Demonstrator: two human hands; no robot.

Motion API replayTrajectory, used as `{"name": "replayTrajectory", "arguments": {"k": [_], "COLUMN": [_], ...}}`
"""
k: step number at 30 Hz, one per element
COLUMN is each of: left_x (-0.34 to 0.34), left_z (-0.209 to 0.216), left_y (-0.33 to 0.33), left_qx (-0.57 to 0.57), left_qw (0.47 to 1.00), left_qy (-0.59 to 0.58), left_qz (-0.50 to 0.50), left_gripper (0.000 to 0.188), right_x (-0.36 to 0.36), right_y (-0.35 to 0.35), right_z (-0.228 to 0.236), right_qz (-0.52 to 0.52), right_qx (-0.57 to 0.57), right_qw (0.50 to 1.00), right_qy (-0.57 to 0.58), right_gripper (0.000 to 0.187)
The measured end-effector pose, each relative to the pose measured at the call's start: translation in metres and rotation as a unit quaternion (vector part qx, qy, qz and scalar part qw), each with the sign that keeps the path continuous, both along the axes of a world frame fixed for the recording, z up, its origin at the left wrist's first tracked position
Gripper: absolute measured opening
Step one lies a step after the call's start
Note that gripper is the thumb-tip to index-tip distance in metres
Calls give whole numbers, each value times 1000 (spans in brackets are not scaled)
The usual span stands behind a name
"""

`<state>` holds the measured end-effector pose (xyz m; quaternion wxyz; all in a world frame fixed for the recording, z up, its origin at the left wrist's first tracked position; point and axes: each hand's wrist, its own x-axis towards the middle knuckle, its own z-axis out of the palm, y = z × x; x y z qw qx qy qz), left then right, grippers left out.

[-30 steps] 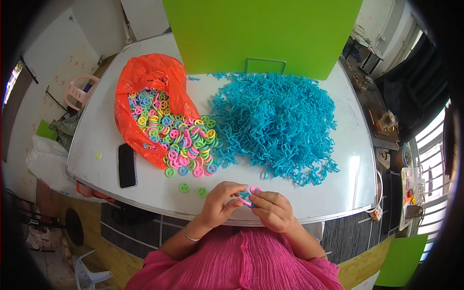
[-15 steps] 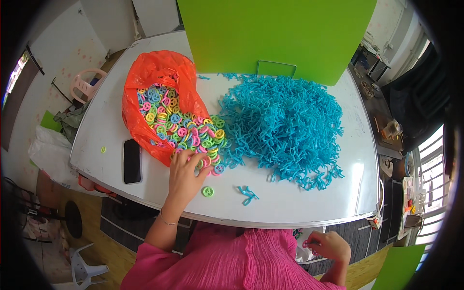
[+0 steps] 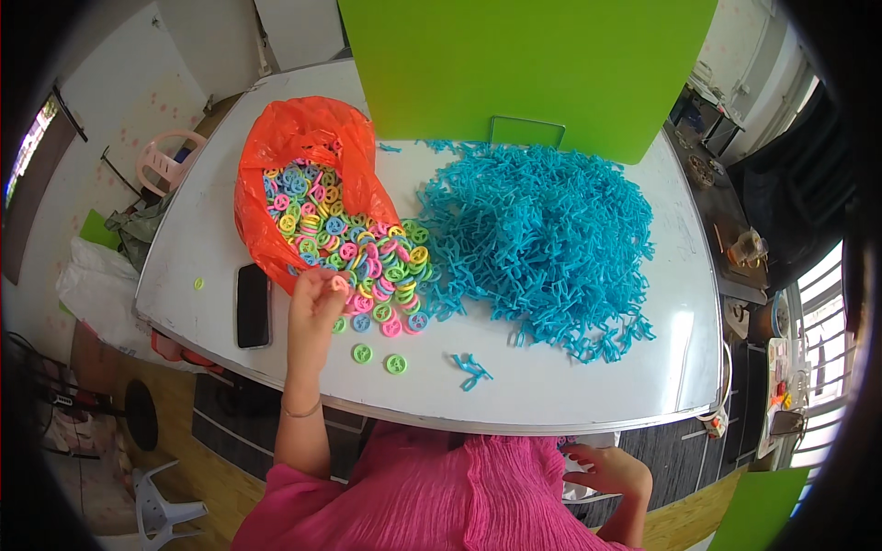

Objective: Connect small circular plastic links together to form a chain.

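Note:
My left hand (image 3: pixel 315 308) is at the near edge of a heap of small pastel plastic wheels (image 3: pixel 370 266). Its thumb and fingers pinch a pink wheel (image 3: pixel 340 285). The heap spills out of a red plastic bag (image 3: pixel 354 147) lying on its side. Two green wheels (image 3: pixel 363 354) lie apart from it, towards me. Below the table's front edge at the right, my right hand (image 3: pixel 617 471) has its fingers apart with nothing seen in them, beside a white bag (image 3: pixel 579 489) that is mostly hidden.
A large pile of blue plastic pieces (image 3: pixel 542 243) covers the middle right of the white table (image 3: pixel 588 395), and a few blue pieces (image 3: pixel 470 370) lie nearer me. A black phone (image 3: pixel 254 308) sits left of the wheels. Behind the pile stands a green board (image 3: pixel 524 73).
My left hand has moved left and now lifts a pink wheel. A second green wheel lies apart near the front. The pink wheel has gone from my right hand, whose fingers have opened.

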<state>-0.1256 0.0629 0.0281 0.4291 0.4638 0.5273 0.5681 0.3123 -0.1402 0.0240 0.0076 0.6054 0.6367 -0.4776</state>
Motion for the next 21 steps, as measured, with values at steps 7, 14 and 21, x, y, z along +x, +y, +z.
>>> {"name": "replayTrajectory", "arguments": {"k": [7, 14, 21], "left_x": [-7, 19, 24], "left_z": [-7, 8, -3], "left_y": [3, -17, -25], "left_qx": [-78, 99, 74], "left_qw": [993, 902, 845], "left_qy": [61, 420, 529], "left_qz": [-71, -26, -30], "left_gripper": [26, 22, 28], "right_x": [-15, -14, -19], "right_y": [15, 21, 25], "right_z": [13, 23, 25], "right_qz": [90, 123, 145], "right_qx": [-20, -34, -9], "right_qw": [996, 986, 980], "right_qy": [-10, 105, 135], "right_gripper": [51, 53, 53]}}
